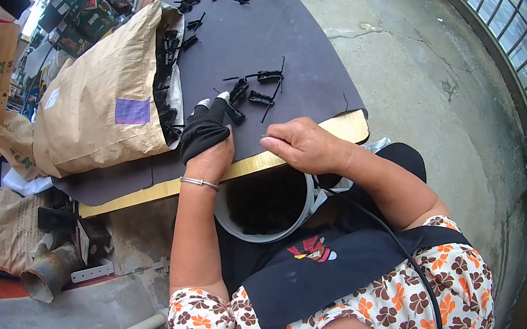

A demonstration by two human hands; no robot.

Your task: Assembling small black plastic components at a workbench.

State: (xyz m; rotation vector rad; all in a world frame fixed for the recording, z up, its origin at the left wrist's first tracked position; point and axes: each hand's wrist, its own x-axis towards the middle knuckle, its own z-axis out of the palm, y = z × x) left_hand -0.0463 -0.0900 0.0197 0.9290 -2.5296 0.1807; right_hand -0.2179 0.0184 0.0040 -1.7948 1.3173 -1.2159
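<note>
Head view: left hand (207, 134), gloved, is at the black parts (261, 98) on the desk (300, 38), beside the sack (93, 101); I can't tell its grip. Right hand (304, 145) pinched closed over desk edge, contents unclear.

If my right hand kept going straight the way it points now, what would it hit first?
Most likely your left hand, in its black glove, across a stretch of dark tabletop. Your right hand points leftward at it, though relative height is hard to judge from this view.
</note>
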